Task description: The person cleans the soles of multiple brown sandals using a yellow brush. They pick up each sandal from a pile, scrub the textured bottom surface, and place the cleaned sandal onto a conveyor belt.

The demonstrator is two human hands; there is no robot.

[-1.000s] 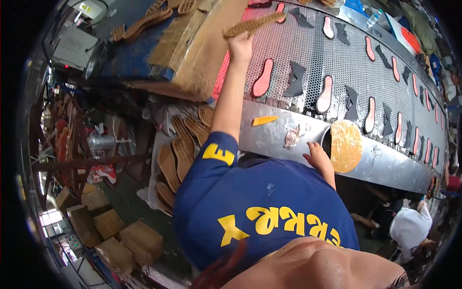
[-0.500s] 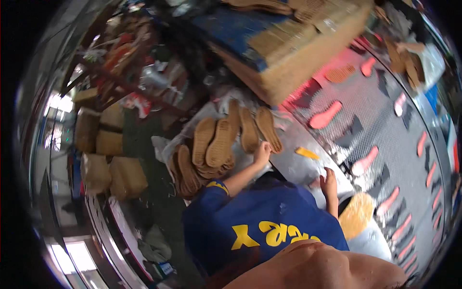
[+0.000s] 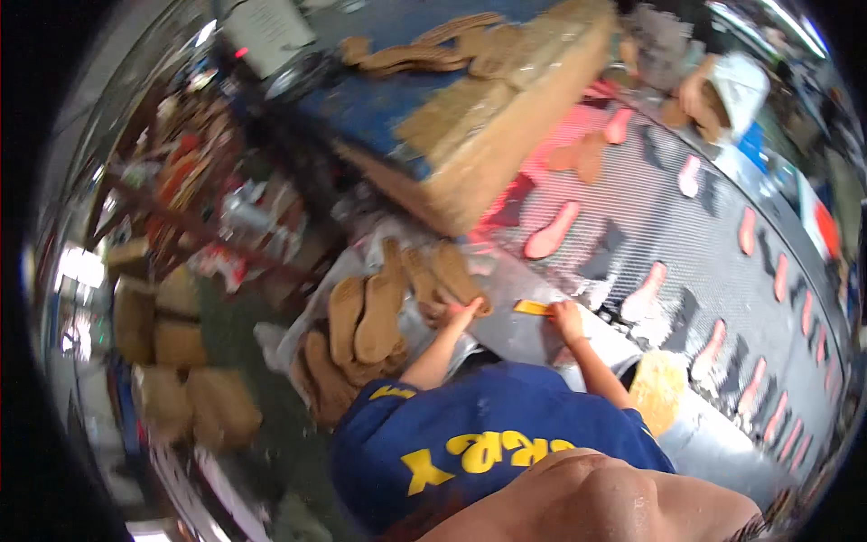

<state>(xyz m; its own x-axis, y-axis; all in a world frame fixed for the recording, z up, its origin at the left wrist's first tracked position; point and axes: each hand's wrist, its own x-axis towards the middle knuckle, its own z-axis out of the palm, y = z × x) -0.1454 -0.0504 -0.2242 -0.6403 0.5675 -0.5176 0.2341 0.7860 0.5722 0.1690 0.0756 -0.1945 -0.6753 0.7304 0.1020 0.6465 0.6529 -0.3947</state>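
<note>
Brown sole [image 3: 457,274]: one under the left hand, just off centre toward 5 o'clock, at the upper edge of the pile; its near end points at the wearer, presumably to make it easy to grasp.
Left hand [image 3: 463,313]: fingers mostly closed, thumb and fingertips pinching the near end of that sole; blur hides the finer detail.
Right hand [image 3: 567,322]: near 4 o'clock, fingers partly curled, fingertips at the yellow piece [image 3: 531,308]; contact appears made, but whether it is gripped cannot be told.
Yellow piece: one, flat and narrow, lying on the metal ledge [image 3: 517,336], where it seems kept within easy reach.
Sole pile [image 3: 379,316]: toward 8 o'clock, at least six soles distinguishable, others layered beneath; pale plastic [image 3: 274,338] lies under them, probably to keep them clean.
Mesh belt [image 3: 666,213]: spreads from 1 to 4 o'clock; at least ten pink sole-shaped pieces [image 3: 553,231] and at least six dark pieces [image 3: 603,249], spaced apart, apparently to prevent sticking or overlap.
Brown soles on belt [image 3: 589,159]: two, close together near 2 o'clock, under reddish light.
Orange pad [image 3: 657,392]: one, rounded, at 4 o'clock beside the right forearm; purpose not determinable.
Cardboard boxes [image 3: 221,408]: at least four, toward 8 o'clock, grouped on the floor.
</note>
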